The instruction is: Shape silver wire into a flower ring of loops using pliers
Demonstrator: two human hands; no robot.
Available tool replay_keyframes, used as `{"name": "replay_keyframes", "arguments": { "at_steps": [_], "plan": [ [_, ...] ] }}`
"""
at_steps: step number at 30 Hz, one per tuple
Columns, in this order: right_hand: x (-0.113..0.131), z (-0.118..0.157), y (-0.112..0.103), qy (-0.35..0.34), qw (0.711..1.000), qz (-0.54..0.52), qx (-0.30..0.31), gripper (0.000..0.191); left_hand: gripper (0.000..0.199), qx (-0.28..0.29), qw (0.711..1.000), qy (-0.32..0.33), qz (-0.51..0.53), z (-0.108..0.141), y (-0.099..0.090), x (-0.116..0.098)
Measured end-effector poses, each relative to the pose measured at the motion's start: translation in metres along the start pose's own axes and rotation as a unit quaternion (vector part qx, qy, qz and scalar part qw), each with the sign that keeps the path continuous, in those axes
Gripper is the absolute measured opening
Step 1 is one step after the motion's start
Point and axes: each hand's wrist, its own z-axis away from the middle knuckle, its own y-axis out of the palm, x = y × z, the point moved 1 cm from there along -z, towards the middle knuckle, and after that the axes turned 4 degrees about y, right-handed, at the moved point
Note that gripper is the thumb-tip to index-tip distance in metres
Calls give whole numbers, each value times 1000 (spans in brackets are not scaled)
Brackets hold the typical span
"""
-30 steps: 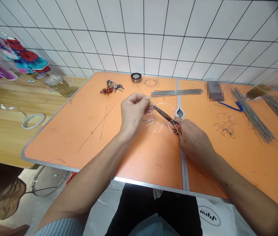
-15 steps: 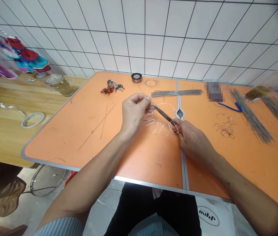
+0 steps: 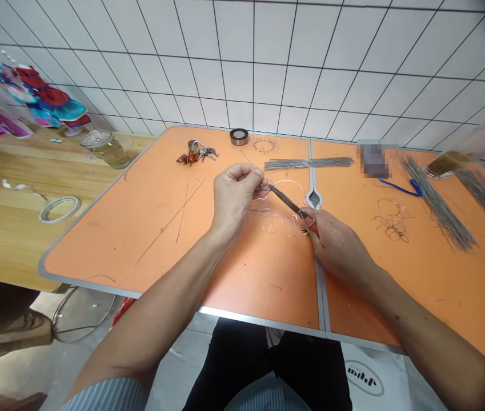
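Observation:
My left hand is closed in a pinch on a thin wire, at the left side of a wire ring with small loops around its lower edge. A loose wire end sticks up past these fingers. Wrapped around the red handle of dark long-nose pliers, my right hand is closed at the ring's right side. The pliers lie slantwise across the ring, their tip close to my left fingertips. Whether the jaws grip the wire is too small to tell.
Straight wires lie behind my hands, with a roll of black tape, keys and another wire ring. To the right are wire bundles, bent wire pieces and a jar. A hinge seam crosses the orange table.
The small loops along the ring's lower edge have shifted slightly, and the ring appears turned a little. Both hands stay in nearly the same place.

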Motion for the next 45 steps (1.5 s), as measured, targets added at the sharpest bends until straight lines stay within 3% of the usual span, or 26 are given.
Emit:
{"name": "replay_keyframes", "arguments": {
  "at_steps": [11,16,37,42,45],
  "plan": [
    [0,-3,-1,11,997,79,-16,32,15,-14,1000,-7,-1,0,1,1],
    [-1,-2,0,18,999,36,12,27,13,-9,1000,-6,-11,1,1,1],
    [1,0,-4,20,999,17,22,40,14,-8,1000,-9,-26,1,0,-1],
    [-10,-2,-18,-3,999,30,20,45,17,-58,998,3,-14,-7,-4,-10],
    [-33,-6,-34,75,994,74,-12,32,17,-54,998,-9,-6,-7,-4,-12]
  ]
}}
